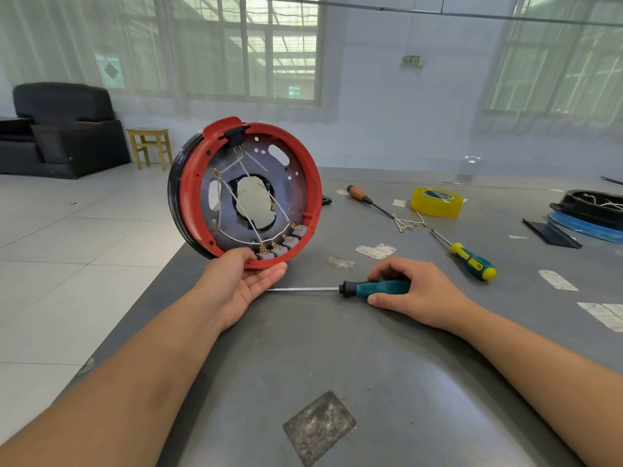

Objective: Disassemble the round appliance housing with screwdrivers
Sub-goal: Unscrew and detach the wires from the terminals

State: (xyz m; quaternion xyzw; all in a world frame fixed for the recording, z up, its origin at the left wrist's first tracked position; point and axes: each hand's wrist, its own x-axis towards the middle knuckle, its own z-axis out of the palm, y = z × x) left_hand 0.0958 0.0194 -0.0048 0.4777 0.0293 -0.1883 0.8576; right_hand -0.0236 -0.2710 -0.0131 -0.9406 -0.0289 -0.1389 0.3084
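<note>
Left of centre in the head view, the round housing (244, 193) stands on edge, open side facing the camera, its red rim ringing a dark plate with a ragged hole in the middle, white wires crossing it and small grey blocks along the lower rim. The left hand (241, 284) cups it from beneath, palm up; the thumb lies on the lower red rim and the fingers (273, 273) stretch out loosely under it, so the housing sits propped in the open palm rather than clenched.

Just right of that, lower centre, a teal-handled screwdriver (340, 289) lies flat on the grey desk (371, 365), its shaft pointing left until the tip disappears beside the left palm. The right hand (416, 291) rests over the handle, thumb on the near side and fingers curled over the far side, grasping it against the desk.

Toward the right of the frame a yellow-and-green screwdriver (468, 257) lies on its own, well apart from both hands. Further back, an orange-handled screwdriver (365, 198) points at a small tangle of loose wires (409, 224), with a yellow tape roll (436, 202) just beyond. At the far right edge sits a black round part (593, 205) on something blue. In the upper left stand a black armchair (60, 129) and a wooden stool (150, 148) on the tiled floor.
</note>
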